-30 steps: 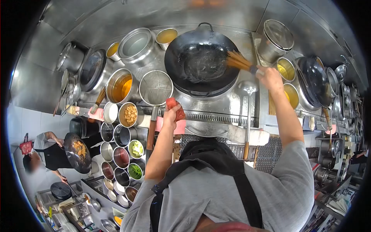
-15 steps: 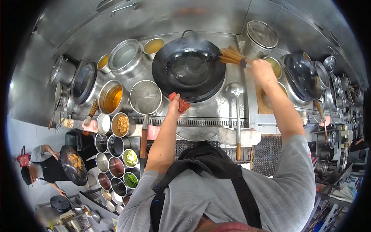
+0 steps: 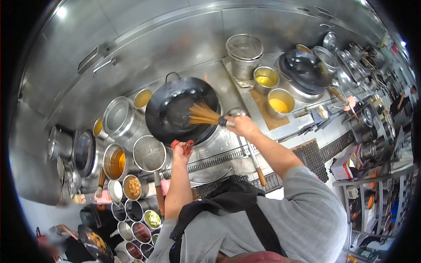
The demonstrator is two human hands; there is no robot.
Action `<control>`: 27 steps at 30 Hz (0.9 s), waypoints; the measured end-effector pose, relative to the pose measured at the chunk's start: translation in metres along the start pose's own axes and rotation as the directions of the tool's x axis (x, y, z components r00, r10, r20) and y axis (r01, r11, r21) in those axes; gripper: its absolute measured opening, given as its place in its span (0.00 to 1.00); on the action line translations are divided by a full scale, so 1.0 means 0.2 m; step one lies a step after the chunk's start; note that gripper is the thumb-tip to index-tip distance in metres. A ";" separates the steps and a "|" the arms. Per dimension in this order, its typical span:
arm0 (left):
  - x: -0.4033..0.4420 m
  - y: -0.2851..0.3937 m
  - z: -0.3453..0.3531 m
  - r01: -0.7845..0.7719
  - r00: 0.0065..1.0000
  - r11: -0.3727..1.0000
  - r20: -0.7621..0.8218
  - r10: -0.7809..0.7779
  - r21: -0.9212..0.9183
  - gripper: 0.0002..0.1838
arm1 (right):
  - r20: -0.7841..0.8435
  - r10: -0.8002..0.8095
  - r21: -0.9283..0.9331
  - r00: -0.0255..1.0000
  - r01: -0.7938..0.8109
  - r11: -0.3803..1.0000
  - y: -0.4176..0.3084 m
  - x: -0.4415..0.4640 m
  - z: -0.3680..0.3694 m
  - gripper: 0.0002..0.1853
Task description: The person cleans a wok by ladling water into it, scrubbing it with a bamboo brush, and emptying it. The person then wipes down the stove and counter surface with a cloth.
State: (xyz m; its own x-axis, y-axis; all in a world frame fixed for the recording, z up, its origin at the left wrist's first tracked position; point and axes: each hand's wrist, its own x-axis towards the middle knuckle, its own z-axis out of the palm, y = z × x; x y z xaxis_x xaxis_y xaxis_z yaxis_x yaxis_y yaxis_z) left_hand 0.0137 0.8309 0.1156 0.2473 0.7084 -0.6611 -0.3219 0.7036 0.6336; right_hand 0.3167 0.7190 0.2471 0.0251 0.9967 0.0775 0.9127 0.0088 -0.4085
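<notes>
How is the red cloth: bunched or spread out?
Bunched: the cloth shows as a small crumpled lump in the left hand, by the wok.

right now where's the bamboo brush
Near the middle of the head view, the bamboo brush is held in the person's right grip, its bristles spread over the right side of the large black wok.

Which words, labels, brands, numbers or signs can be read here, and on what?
None can be read.
White-and-red box at right: any print is too small and blurred.
Brush and wok: no lettering visible.
</notes>
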 end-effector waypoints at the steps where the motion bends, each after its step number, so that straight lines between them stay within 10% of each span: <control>1: -0.03 0.01 0.02 -0.028 1.000 1.000 0.000 0.028 0.013 0.09 | 0.031 0.009 0.001 0.999 -0.009 1.000 -0.03 -0.04 -0.03 0.23; 9: -0.32 0.11 -0.19 -0.186 0.974 0.983 -0.131 0.184 0.001 0.07 | -0.100 -0.061 0.201 0.993 0.080 0.976 -0.16 -0.44 -0.04 0.22; 16: -0.58 0.55 -0.37 -0.237 0.884 0.829 -0.241 0.400 0.506 0.09 | -0.140 -0.102 0.252 0.985 0.135 0.958 -0.34 -0.64 0.04 0.22; 27: -0.73 0.70 -0.28 -0.348 0.745 0.588 -0.166 0.646 0.730 0.13 | -0.079 -0.134 0.416 0.988 0.155 0.896 -0.50 -0.45 0.23 0.23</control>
State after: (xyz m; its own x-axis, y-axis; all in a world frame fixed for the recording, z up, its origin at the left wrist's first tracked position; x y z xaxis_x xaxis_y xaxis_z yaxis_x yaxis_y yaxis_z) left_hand -0.1183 0.8229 0.2797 -0.1754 0.9731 -0.1496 0.3921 0.2084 0.8960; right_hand 0.2043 0.6312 0.2383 -0.0649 0.9770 0.2032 0.6522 0.1956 -0.7324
